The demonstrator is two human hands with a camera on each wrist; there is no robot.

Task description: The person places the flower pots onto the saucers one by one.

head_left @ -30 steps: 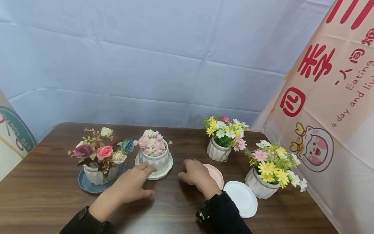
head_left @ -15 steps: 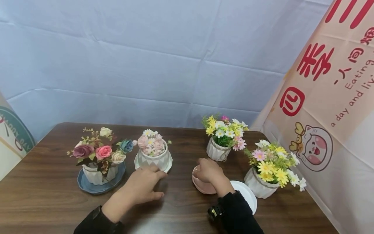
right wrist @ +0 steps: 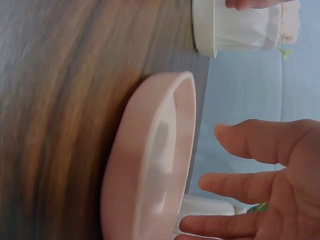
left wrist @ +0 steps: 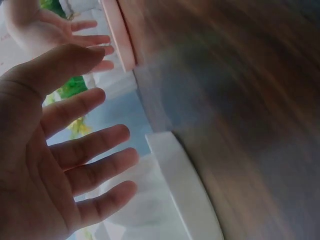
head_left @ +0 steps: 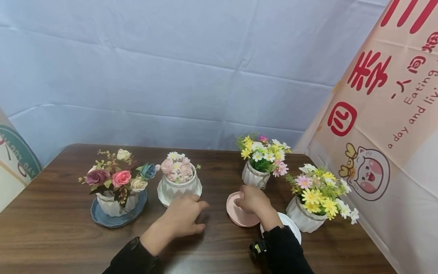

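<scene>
My right hand (head_left: pixel 256 201) hovers over the pink saucer (head_left: pixel 243 218), its fingers apart and holding nothing. In the right wrist view the thumb and fingertips are clear of the pink saucer's raised rim (right wrist: pixel 122 180). My left hand (head_left: pixel 181 217), fingers loosely spread, is in front of the white pot (head_left: pixel 179 187) of pale pink roses and daisies. That pot stands on a white scalloped saucer (head_left: pixel 163 197). The left wrist view shows the left hand (left wrist: pixel 65 155) gripping nothing. A plain white saucer (head_left: pixel 292 225) lies partly hidden under the right forearm.
At left, a white pot (head_left: pixel 114 205) of mixed roses stands on a blue saucer (head_left: pixel 99 217). Two more white pots, a back one (head_left: pixel 253 177) and a right one (head_left: pixel 302 217), hold yellow, white and pink daisies. The wooden table (head_left: pixel 51 228) meets hanging cloth (head_left: pixel 171 76) behind.
The pink saucer has shifted slightly left and forward, toward the person. My right hand moved right, onto and then off its far side. My left hand moved right and toward the person, off the rose pot.
</scene>
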